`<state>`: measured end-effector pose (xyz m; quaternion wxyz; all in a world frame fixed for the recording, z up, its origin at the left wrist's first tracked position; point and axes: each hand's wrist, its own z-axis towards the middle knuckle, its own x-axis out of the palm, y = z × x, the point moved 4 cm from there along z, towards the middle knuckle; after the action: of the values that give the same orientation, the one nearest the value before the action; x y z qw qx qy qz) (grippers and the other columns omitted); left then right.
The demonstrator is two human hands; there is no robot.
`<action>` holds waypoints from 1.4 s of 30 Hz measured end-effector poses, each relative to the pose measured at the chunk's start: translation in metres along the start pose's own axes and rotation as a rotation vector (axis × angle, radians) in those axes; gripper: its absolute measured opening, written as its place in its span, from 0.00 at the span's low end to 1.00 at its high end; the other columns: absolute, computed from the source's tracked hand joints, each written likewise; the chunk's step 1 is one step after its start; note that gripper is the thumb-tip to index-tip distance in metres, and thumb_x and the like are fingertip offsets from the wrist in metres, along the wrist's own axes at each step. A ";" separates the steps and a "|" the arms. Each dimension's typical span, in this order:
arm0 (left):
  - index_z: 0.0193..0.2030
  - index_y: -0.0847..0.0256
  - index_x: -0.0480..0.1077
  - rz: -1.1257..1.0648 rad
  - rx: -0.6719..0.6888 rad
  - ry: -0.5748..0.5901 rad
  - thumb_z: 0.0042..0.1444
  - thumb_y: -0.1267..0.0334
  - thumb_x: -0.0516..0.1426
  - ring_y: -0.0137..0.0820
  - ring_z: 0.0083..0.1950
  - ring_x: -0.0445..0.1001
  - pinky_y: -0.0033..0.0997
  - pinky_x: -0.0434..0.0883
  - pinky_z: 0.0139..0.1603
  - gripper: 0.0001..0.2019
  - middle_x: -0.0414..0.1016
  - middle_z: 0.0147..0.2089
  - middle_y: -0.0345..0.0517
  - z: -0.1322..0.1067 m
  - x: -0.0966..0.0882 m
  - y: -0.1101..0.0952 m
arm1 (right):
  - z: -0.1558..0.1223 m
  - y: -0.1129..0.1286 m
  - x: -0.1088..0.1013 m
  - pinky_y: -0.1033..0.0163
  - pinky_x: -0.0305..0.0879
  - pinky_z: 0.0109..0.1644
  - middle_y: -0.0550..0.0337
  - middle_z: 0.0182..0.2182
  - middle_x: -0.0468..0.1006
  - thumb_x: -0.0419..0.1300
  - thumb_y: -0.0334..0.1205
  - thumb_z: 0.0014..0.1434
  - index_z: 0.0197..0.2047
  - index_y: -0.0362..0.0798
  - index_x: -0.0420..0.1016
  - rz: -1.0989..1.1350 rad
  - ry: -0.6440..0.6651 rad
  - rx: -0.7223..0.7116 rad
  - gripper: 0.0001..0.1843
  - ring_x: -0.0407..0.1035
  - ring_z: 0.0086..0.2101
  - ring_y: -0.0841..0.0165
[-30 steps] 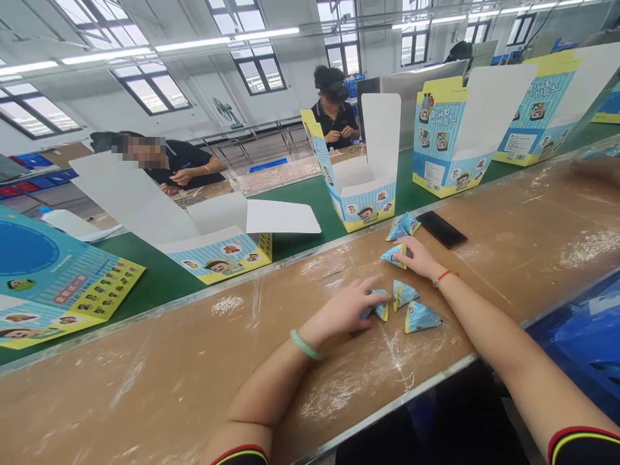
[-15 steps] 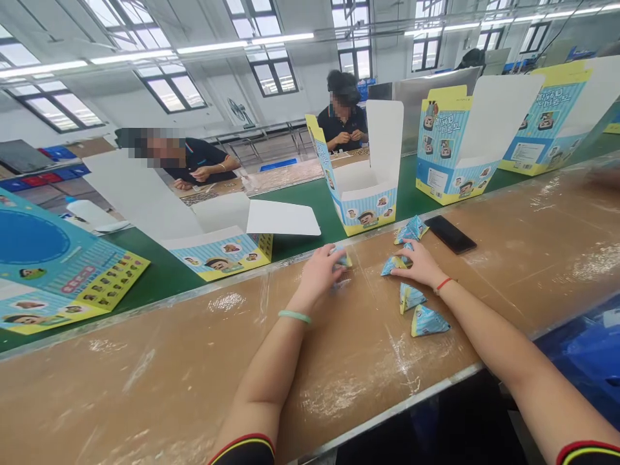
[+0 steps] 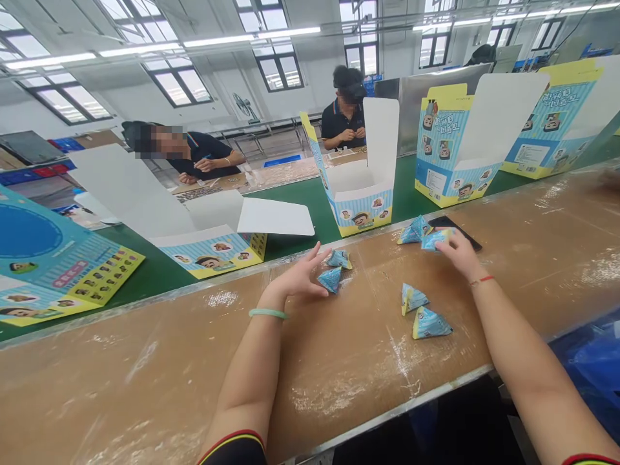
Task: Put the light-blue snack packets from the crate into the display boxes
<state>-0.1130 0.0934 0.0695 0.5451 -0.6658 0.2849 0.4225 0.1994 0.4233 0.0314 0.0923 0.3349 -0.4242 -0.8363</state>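
My left hand (image 3: 305, 274) is spread open beside two small blue-and-yellow pyramid packets, the upper packet (image 3: 340, 259) and the lower packet (image 3: 330, 280); its thumb is at the lower one. My right hand (image 3: 459, 252) pinches a pyramid packet (image 3: 434, 239) by its yellow end, above the table near the phone. Just left of it lies another blue packet (image 3: 413, 230), perhaps more than one, since they overlap. Closer to me, below the right hand, rest a packet (image 3: 414, 299) and a larger-looking packet (image 3: 431, 323).
A black phone (image 3: 462, 234) lies partly behind my right hand. Along the green strip (image 3: 290, 248) stand several open printed cartons, including a middle carton (image 3: 364, 210), a left carton (image 3: 210, 255) and a right carton (image 3: 448, 155). Two people sit across, hands at their own work.
My right hand has moved right and slightly away, lifting a packet from the group. My left hand has drawn back left and opened, uncovering two packets.
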 end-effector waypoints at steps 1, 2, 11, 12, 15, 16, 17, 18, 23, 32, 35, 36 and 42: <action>0.76 0.52 0.49 0.003 0.000 -0.001 0.34 0.40 0.72 0.57 0.78 0.44 0.51 0.56 0.74 0.63 0.33 0.80 0.59 0.003 0.006 0.001 | 0.001 -0.005 -0.010 0.45 0.62 0.66 0.47 0.54 0.75 0.62 0.63 0.54 0.37 0.49 0.81 -0.041 0.034 0.014 0.24 0.69 0.56 0.50; 0.76 0.54 0.49 0.001 0.008 -0.005 0.34 0.40 0.73 0.57 0.79 0.42 0.51 0.54 0.75 0.64 0.32 0.80 0.61 0.006 0.012 0.002 | 0.001 -0.010 -0.016 0.45 0.63 0.66 0.47 0.54 0.75 0.63 0.64 0.52 0.36 0.49 0.82 -0.080 0.110 0.033 0.25 0.69 0.56 0.48; 0.71 0.54 0.61 -0.116 0.110 -0.150 0.41 0.39 0.70 0.56 0.79 0.40 0.54 0.52 0.76 0.51 0.32 0.80 0.57 0.029 0.034 -0.021 | -0.017 -0.006 -0.012 0.40 0.51 0.72 0.43 0.69 0.58 0.72 0.68 0.42 0.59 0.55 0.78 -0.343 0.507 0.068 0.45 0.45 0.71 0.40; 0.68 0.53 0.65 -0.123 0.102 -0.154 0.43 0.41 0.70 0.56 0.79 0.43 0.53 0.53 0.76 0.46 0.36 0.80 0.56 0.031 0.037 -0.023 | -0.017 -0.004 -0.008 0.39 0.51 0.72 0.44 0.70 0.56 0.72 0.68 0.41 0.60 0.55 0.78 -0.350 0.510 0.069 0.46 0.43 0.72 0.40; 0.63 0.54 0.72 -0.124 0.063 -0.157 0.47 0.44 0.68 0.53 0.75 0.56 0.51 0.59 0.74 0.36 0.53 0.74 0.56 0.038 0.046 -0.026 | -0.015 -0.001 0.001 0.40 0.53 0.72 0.45 0.69 0.58 0.73 0.67 0.41 0.53 0.54 0.82 -0.346 0.476 0.031 0.39 0.46 0.71 0.39; 0.62 0.54 0.72 -0.117 0.046 -0.165 0.48 0.45 0.67 0.51 0.71 0.61 0.50 0.61 0.72 0.34 0.59 0.70 0.56 0.040 0.048 -0.027 | -0.013 -0.001 0.003 0.41 0.54 0.71 0.45 0.67 0.61 0.72 0.66 0.44 0.50 0.53 0.84 -0.335 0.460 0.010 0.34 0.50 0.70 0.41; 0.61 0.54 0.73 -0.109 0.029 -0.179 0.50 0.45 0.66 0.49 0.67 0.66 0.49 0.64 0.70 0.32 0.63 0.66 0.54 0.042 0.050 -0.028 | -0.012 -0.001 0.004 0.42 0.56 0.71 0.45 0.65 0.65 0.70 0.64 0.47 0.47 0.53 0.85 -0.321 0.452 -0.009 0.30 0.54 0.68 0.43; 0.60 0.54 0.73 -0.101 0.016 -0.197 0.52 0.45 0.64 0.45 0.63 0.70 0.47 0.67 0.68 0.30 0.66 0.62 0.52 0.044 0.051 -0.030 | -0.011 0.000 0.005 0.44 0.58 0.70 0.46 0.62 0.68 0.69 0.61 0.50 0.45 0.53 0.85 -0.307 0.445 -0.020 0.25 0.58 0.66 0.45; 0.51 0.57 0.75 -0.025 -0.019 -0.376 0.56 0.50 0.61 0.40 0.57 0.71 0.43 0.69 0.63 0.19 0.67 0.54 0.49 0.051 0.051 -0.034 | -0.010 0.004 0.004 0.43 0.57 0.70 0.49 0.66 0.66 0.68 0.45 0.51 0.48 0.54 0.86 -0.335 0.452 -0.053 0.20 0.61 0.65 0.45; 0.51 0.58 0.73 0.046 -0.128 -0.471 0.58 0.46 0.59 0.48 0.63 0.67 0.51 0.66 0.66 0.21 0.65 0.59 0.55 0.056 0.050 -0.027 | -0.011 0.002 0.000 0.35 0.56 0.68 0.43 0.69 0.60 0.76 0.60 0.39 0.49 0.53 0.84 -0.446 0.525 -0.102 0.35 0.56 0.66 0.37; 0.57 0.56 0.70 0.027 -0.069 -0.363 0.48 0.42 0.67 0.52 0.71 0.59 0.52 0.62 0.70 0.33 0.58 0.69 0.57 0.058 0.053 -0.026 | -0.011 0.004 0.000 0.36 0.60 0.66 0.41 0.67 0.61 0.77 0.61 0.37 0.49 0.52 0.83 -0.458 0.545 -0.072 0.37 0.60 0.64 0.37; 0.59 0.56 0.69 0.017 -0.055 -0.331 0.45 0.43 0.69 0.53 0.74 0.55 0.53 0.60 0.72 0.36 0.55 0.71 0.57 0.058 0.053 -0.025 | -0.011 0.005 0.000 0.38 0.61 0.65 0.41 0.65 0.64 0.76 0.61 0.38 0.47 0.52 0.83 -0.454 0.534 -0.065 0.35 0.63 0.62 0.38; 0.62 0.54 0.69 -0.055 -0.080 -0.299 0.42 0.44 0.70 0.51 0.67 0.66 0.53 0.63 0.70 0.40 0.61 0.65 0.54 0.063 0.054 -0.019 | -0.006 0.007 -0.009 0.51 0.72 0.51 0.48 0.46 0.78 0.73 0.63 0.42 0.43 0.48 0.77 -0.266 0.421 0.124 0.32 0.75 0.45 0.51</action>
<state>-0.0868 0.1629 0.0284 0.5659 -0.6242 0.1651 0.5127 0.2089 0.4188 0.0389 0.0472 0.5594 -0.3983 -0.7254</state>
